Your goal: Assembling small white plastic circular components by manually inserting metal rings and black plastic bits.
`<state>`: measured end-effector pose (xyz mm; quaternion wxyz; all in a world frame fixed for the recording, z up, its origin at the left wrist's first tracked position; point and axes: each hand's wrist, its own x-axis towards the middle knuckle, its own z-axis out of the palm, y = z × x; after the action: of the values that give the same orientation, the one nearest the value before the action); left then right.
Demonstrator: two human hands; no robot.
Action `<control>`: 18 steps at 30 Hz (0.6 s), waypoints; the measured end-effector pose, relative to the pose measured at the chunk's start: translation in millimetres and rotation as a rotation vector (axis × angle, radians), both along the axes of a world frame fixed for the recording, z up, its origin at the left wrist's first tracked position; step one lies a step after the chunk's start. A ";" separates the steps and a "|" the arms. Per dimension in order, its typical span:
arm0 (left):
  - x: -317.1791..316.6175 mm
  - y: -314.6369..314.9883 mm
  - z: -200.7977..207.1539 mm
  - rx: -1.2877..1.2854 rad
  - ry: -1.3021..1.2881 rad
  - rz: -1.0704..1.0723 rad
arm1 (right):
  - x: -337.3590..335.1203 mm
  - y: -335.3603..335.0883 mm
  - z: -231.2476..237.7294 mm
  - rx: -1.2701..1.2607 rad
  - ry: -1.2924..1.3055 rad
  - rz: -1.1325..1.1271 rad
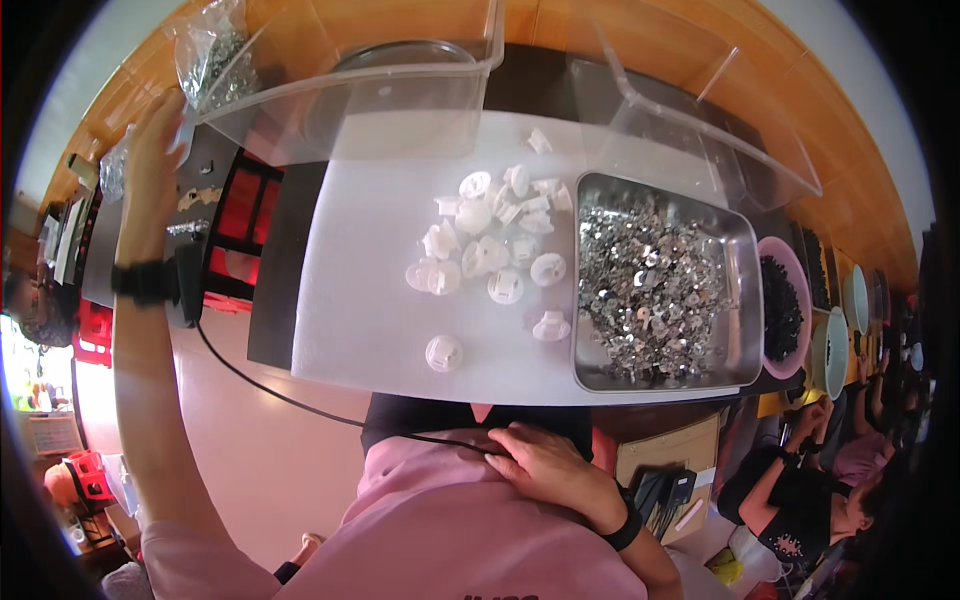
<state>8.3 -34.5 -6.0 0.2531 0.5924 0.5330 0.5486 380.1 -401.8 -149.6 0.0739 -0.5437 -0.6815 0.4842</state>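
My left arm is stretched to the far left, and my left hand (153,140) is beside a clear plastic bag (215,60) of small metal pieces. Its fingers look extended, though somewhat blurred, with nothing visible in them. Low against my body rests my right hand (545,465), and a thin black cable (290,401) from the left wrist runs in between its thumb and fingers. White round plastic parts (505,287) lie loosely grouped on a white foam sheet (350,300). To their right stands a metal tray (748,300) filled with small shiny metal pieces.
Two clear plastic bins (400,110) (700,128) stand along the back of the table. Beyond the tray are a pink basin (790,300) of dark parts and a pale green bowl (830,350). Another person (810,500) sits at the right. A cardboard box (665,455) is below the table.
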 end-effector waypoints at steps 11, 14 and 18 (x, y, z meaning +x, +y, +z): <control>155.4 -218.3 -40.4 -0.058 0.589 -0.697 | -2.3 -0.3 2.6 0.153 0.064 -0.046; 172.5 -218.0 -55.1 -0.021 0.700 -0.721 | -0.6 -0.3 9.0 0.168 0.053 -0.036; 170.6 -213.8 -68.2 0.009 0.721 -0.748 | 3.8 -5.6 8.0 0.173 0.065 -0.078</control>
<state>178.9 -248.3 -74.2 0.2298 0.8948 0.3357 0.1838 384.0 -407.5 -141.6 0.1615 -0.5454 -0.6964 0.4376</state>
